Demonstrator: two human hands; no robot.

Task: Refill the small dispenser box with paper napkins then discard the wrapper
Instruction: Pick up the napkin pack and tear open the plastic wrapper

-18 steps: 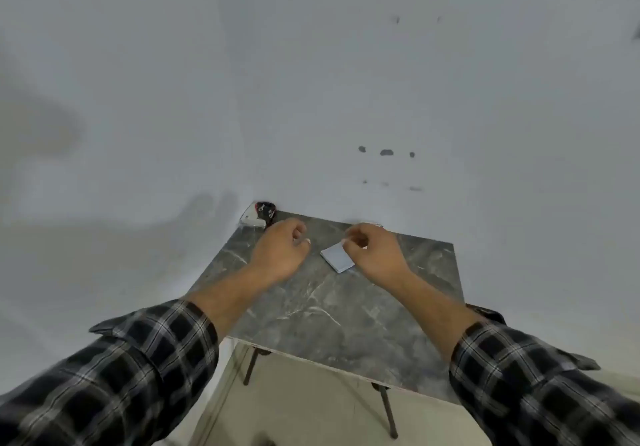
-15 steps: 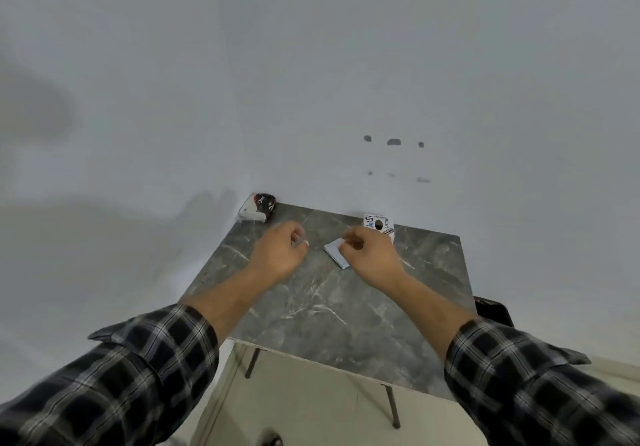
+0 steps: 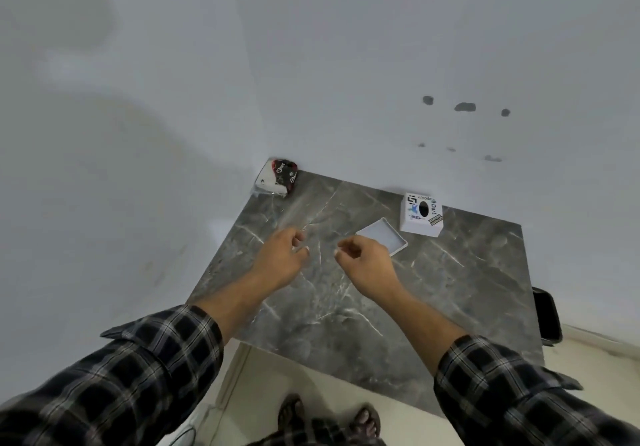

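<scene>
Table: I look down at a grey marble table (image 3: 363, 307) in the corner of a white room.
Dispenser box: the small white dispenser box (image 3: 421, 214) with stickers and a dark oval hole stands at the far right part of the table, close to the wall.
Tray: a shallow white tray (image 3: 381, 237), maybe the lid or base of the box, lies just beside it, towards me and to the left.
Napkin pack: the wrapped pack (image 3: 277, 178), white with red and black print, lies in the far left corner. I judge it is the napkins, but the print is too small to read.
Left hand: my left hand (image 3: 282, 258) hovers over the table, fingers loosely curled, holding nothing.
Right hand: my right hand (image 3: 367, 260) hovers near it, thumb and forefinger close together. I cannot tell if something thin is pinched there.
Key relation: the pack lies forward and slightly left of my left hand, well apart from the box. The left hand is clearly nearer to it; the right hand is nearer to the tray, which its knuckles partly cover.
Stage: I judge the refill has not started, the pack is still wrapped.
Next move: reach the left hand forward to the corner.
</scene>
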